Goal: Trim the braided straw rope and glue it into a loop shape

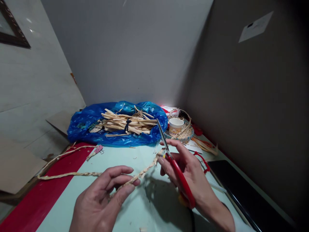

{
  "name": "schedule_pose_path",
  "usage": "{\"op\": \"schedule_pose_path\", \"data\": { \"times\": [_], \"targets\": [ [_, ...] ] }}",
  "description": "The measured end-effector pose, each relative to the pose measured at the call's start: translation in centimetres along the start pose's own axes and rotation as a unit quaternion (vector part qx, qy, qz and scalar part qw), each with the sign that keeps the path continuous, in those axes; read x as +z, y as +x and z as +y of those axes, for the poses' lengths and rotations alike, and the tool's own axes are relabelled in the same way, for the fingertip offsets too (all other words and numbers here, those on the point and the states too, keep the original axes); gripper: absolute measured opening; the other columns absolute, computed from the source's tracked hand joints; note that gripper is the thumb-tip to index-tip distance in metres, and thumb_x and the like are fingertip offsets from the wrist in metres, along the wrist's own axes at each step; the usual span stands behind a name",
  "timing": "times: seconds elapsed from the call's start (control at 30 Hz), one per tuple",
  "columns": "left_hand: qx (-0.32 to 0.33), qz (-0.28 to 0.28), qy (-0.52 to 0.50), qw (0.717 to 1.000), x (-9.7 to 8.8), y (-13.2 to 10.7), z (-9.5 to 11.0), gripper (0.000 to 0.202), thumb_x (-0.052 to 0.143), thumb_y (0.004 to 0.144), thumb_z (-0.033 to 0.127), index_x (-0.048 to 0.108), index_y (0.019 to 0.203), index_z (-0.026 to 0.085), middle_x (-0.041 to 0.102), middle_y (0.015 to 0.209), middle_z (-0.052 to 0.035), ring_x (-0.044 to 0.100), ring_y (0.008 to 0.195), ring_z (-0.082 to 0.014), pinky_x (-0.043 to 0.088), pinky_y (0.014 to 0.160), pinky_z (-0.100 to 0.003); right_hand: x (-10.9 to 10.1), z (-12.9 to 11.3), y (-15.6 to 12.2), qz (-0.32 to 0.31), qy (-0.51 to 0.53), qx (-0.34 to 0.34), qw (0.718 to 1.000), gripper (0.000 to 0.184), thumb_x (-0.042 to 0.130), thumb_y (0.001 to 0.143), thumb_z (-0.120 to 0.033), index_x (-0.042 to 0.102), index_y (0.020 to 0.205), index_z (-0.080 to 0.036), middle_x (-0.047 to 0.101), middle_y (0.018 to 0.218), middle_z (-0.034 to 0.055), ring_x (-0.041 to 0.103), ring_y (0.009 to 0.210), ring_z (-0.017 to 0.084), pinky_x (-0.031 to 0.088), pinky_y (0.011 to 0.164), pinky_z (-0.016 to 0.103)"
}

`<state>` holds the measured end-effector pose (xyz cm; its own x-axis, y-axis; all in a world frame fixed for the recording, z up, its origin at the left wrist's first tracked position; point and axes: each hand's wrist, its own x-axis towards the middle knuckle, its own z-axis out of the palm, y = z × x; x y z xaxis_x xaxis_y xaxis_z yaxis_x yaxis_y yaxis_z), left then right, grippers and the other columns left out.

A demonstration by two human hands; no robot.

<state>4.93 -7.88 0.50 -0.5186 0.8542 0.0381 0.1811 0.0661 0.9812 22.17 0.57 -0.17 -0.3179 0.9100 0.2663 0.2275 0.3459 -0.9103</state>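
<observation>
A thin braided straw cord point(146, 169) runs slantwise between my hands. My left hand point(101, 199) is closed on it, pinching it between thumb and fingers at the lower left. Held in my right hand point(191, 172) is a pair of scissors point(180, 177) with red handles, its blades pointing up and away. The fingertips of that hand also meet the upper end of the braid; whether they grip it firmly is partly hidden. Beyond my left hand the cord loops left over the table edge and returns to a pink binder clip point(98, 149).
Behind my hands, a tied bundle of dry straw strips point(127, 122) lies on a blue plastic bag point(84, 119). A paper cup point(176, 126) stands on a woven tray point(189, 133). At right lies a black flat device point(241, 190). The pale green tabletop point(135, 206) has a red border.
</observation>
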Motion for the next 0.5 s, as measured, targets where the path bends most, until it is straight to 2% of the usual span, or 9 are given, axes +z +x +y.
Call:
{"op": "schedule_pose_path", "data": {
  "times": [0.07, 0.13, 0.2, 0.3, 0.4, 0.5],
  "targets": [
    [0.008, 0.011, 0.025, 1.0, -0.1, 0.2, 0.1, 0.016, 0.072, 0.067, 0.038, 0.069, 0.078, 0.027, 0.077, 0.079, 0.0039, 0.073, 0.08, -0.017, 0.053, 0.066, -0.016, -0.2, -0.1, -0.1, -0.017, -0.023, -0.021, 0.999, 0.029, 0.059, 0.088, -0.038, 0.053, 0.113, -0.025, 0.055, 0.06, -0.0064, 0.044, 0.05, 0.011, 0.037, 0.05, 0.021],
    [0.017, 0.029, 0.042, 0.999, -0.2, 0.4, -0.1, 0.019, 0.071, 0.067, 0.04, 0.065, 0.08, 0.027, 0.077, 0.08, 0.0042, 0.072, 0.082, -0.0183, 0.052, 0.069, -0.019, -0.3, -0.2, -0.1, -0.061, -0.043, -0.027, 0.997, 0.018, 0.059, 0.088, -0.037, 0.059, 0.1, -0.023, 0.052, 0.059, -0.0054, 0.044, 0.053, 0.011, 0.037, 0.051, 0.022],
    [0.016, 0.035, 0.049, 0.998, -0.1, 0.4, -0.3, 0.024, 0.071, 0.068, 0.042, 0.062, 0.087, 0.029, 0.077, 0.078, 0.006, 0.071, 0.083, -0.0187, 0.05, 0.073, -0.021, -0.1, -0.2, 0.0, -0.113, -0.031, -0.008, 0.993, 0.015, 0.06, 0.087, -0.035, 0.062, 0.091, -0.021, 0.051, 0.06, -0.0045, 0.044, 0.055, 0.011, 0.036, 0.052, 0.022],
    [0.021, 0.022, 0.075, 0.997, 0.0, 0.3, -0.9, 0.027, 0.07, 0.069, 0.044, 0.059, 0.091, 0.031, 0.076, 0.075, 0.0072, 0.071, 0.085, -0.0198, 0.05, 0.076, -0.024, 0.7, -0.3, -0.1, -0.168, 0.04, 0.047, 0.984, 0.019, 0.063, 0.083, -0.033, 0.063, 0.095, -0.018, 0.053, 0.062, -0.0036, 0.043, 0.055, 0.01, 0.037, 0.052, 0.022],
    [0.037, -0.014, 0.109, 0.993, 0.3, 0.3, -1.5, 0.024, 0.066, 0.073, 0.043, 0.057, 0.092, 0.031, 0.076, 0.074, 0.0065, 0.072, 0.083, -0.0209, 0.052, 0.074, -0.026, 1.8, -0.5, -0.6, -0.19, 0.119, 0.084, 0.971, 0.025, 0.07, 0.076, -0.034, 0.063, 0.092, -0.016, 0.054, 0.063, -0.0023, 0.045, 0.055, 0.011, 0.038, 0.052, 0.022],
    [0.058, -0.039, 0.128, 0.989, 0.3, 0.4, -2.0, 0.019, 0.062, 0.078, 0.041, 0.057, 0.094, 0.032, 0.078, 0.077, 0.0056, 0.073, 0.082, -0.0203, 0.053, 0.073, -0.026, 2.5, -0.9, -1.1, -0.176, 0.173, 0.09, 0.965, 0.024, 0.074, 0.073, -0.034, 0.063, 0.085, -0.015, 0.053, 0.062, -0.0028, 0.043, 0.054, 0.009, 0.035, 0.05, 0.02]
  ]
}}
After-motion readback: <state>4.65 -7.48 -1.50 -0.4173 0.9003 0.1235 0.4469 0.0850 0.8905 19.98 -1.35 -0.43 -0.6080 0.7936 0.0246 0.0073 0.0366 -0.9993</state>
